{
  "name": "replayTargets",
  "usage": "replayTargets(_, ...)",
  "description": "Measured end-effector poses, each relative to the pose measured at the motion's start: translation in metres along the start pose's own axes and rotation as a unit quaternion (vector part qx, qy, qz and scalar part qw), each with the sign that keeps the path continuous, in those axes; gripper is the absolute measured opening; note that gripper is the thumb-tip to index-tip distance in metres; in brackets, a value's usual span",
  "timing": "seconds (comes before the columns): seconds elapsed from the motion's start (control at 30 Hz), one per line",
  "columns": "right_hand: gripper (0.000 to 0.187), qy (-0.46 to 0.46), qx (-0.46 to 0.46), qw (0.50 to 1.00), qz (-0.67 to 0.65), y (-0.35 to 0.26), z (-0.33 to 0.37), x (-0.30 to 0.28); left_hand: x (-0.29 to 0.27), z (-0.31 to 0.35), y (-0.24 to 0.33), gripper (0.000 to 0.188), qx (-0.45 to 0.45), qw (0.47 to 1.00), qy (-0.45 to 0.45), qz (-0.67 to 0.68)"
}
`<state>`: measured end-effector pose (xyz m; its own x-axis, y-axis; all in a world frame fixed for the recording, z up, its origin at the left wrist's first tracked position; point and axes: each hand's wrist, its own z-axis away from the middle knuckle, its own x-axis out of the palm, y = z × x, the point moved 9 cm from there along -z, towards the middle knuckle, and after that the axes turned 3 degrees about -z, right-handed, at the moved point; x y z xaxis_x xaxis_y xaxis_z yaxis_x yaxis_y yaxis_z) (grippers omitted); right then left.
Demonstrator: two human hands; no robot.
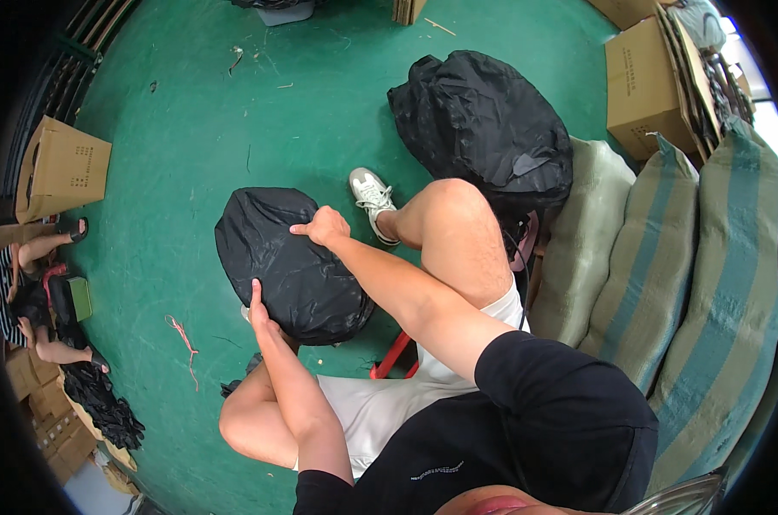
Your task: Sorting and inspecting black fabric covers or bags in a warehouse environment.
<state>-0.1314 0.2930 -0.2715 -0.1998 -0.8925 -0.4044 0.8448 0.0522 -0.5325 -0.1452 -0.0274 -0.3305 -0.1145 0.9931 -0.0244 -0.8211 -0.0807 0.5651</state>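
Left hand [261, 315] laying thumb on bundle's lower-left side, other fingers hidden; right hand [324, 227] resting thumb on top, remaining fingers curling; can't tell whether either is gripping. Black bundle [290, 270] sitting left of frame centre, cover looking soft, wrinkled, probably slippery; weight unclear; opposite sides seeming best for holding.

Bag [290, 270] ahead; sacks [642, 257] right; carton [71, 167] left, seemingly on floor [166, 215].
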Motion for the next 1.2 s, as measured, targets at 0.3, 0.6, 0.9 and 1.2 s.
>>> replayTargets(0.3,0.053,0.062,-0.050,0.997,0.004,-0.012,0.008,0.000,0.003,0.002,-0.003,0.062,-0.019,0.997,-0.053,0.051)
replayTargets(0.6,0.054,0.048,-0.069,0.994,0.063,-0.018,0.009,0.006,0.018,0.046,-0.011,0.057,-0.024,0.989,-0.072,0.131)
replayTargets(0.9,0.054,0.002,-0.092,0.993,-0.077,-0.009,-0.006,0.029,0.008,0.071,-0.083,0.063,-0.102,0.968,-0.128,0.192)
replayTargets(1.2,0.051,-0.020,-0.080,0.970,-0.228,0.001,-0.030,0.047,0.046,0.103,-0.102,0.056,0.026,0.929,-0.151,0.336)
